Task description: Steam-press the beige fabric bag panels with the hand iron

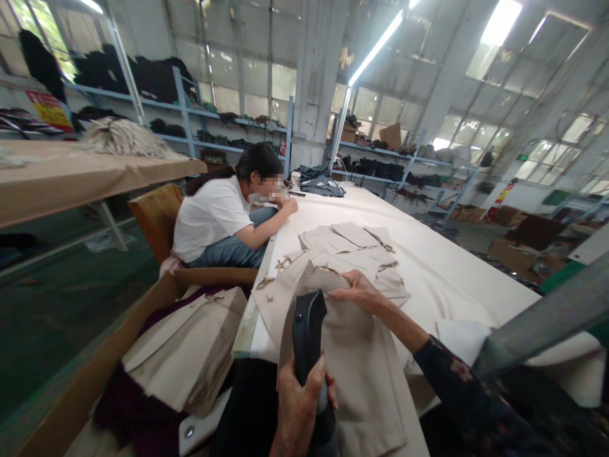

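My left hand point(301, 403) is wrapped round a black hand-held electric tool point(307, 336) shaped like a clipper, its head pointing up and away from me. Right beside it hangs a beige fabric piece point(364, 374), which droops over the near table edge. My right hand point(360, 291) pinches the upper edge of that piece between thumb and fingers, near a strip of metal zipper teeth point(328, 270). Beyond my hands, more beige fabric pieces point(340, 238) with zipper ends lie overlapping on the pale table point(442, 260).
At the left, a cardboard box point(71, 406) holds a stack of beige pieces point(190, 349) over dark purple cloth. Another person point(216, 216) sits bent at the table's left side. A grey metal post point(542, 336) slants in at the right. Dark folded garments point(321, 184) lie at the far end.
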Demonstrator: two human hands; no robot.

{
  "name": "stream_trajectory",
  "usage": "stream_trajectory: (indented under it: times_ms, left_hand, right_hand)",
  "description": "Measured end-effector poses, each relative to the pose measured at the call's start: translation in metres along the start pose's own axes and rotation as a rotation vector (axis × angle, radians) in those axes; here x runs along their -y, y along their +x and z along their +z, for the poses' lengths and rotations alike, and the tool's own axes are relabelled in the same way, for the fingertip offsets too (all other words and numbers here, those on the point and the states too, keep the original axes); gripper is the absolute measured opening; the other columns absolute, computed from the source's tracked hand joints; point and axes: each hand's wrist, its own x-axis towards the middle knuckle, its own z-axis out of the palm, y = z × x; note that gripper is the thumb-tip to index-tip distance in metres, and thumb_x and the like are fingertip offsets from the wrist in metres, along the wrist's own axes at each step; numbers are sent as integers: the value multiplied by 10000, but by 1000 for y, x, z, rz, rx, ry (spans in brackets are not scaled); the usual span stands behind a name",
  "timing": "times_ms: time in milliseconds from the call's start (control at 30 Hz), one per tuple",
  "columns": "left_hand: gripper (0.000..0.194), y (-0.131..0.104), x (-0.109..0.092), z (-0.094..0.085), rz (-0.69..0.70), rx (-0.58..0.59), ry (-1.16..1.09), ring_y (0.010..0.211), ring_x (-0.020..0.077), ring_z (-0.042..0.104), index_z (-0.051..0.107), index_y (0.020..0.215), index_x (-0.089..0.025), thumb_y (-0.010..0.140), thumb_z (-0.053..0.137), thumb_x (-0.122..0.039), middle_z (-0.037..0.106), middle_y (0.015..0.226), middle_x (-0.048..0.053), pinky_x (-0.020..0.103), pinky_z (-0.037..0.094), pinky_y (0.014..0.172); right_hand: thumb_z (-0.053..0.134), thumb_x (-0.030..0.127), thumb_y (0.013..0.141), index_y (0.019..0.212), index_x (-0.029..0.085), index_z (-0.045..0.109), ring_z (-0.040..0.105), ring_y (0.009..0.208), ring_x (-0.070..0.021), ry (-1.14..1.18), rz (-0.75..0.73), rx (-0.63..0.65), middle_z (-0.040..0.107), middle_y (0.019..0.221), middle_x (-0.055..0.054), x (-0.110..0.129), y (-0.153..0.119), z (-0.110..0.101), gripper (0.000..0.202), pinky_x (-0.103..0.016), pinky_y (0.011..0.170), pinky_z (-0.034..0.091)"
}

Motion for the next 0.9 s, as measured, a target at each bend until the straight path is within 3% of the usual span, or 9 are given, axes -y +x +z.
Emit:
stream_trajectory:
  times_ms: [133,500,700,800,900]
  left_hand:
    - [332,1,7,-1,5,44,6,334,117,494,561,807,-128,748,630,-447,547,444,-24,232,415,353]
    - [312,7,-7,5,58,46,-33,359,119,501,541,870,-147,758,618,-428,557,483,-38,230,416,371]
    - [283,-1,-4,5,47,74,53,350,115,487,554,843,-147,776,603,-418,553,456,-34,225,402,373]
    - [267,-4,-2,8,43,96,93,349,120,494,560,804,-146,784,598,-410,552,444,-31,234,415,383]
    - [250,-1,-7,8,51,28,95,363,118,503,558,736,-152,789,584,-395,548,440,-29,229,420,392]
  right_hand:
    - [720,368,664,688,117,576,395,482,-69,203,56,17,474,565,35,-12,-12,-1,290,-186,458,306]
    - [722,319,649,611,138,560,377,459,-62,270,189,15,472,547,42,-6,-48,6,246,-176,424,308]
    - [734,324,624,628,152,568,399,463,-66,296,227,-152,499,558,47,-6,-53,10,239,-173,427,328]
    - [725,340,638,628,143,564,400,450,-60,327,229,-49,502,557,45,-4,-57,8,254,-175,432,335]
    - [728,343,639,630,131,583,401,443,-58,257,237,41,503,553,40,-3,-64,3,258,-175,424,325]
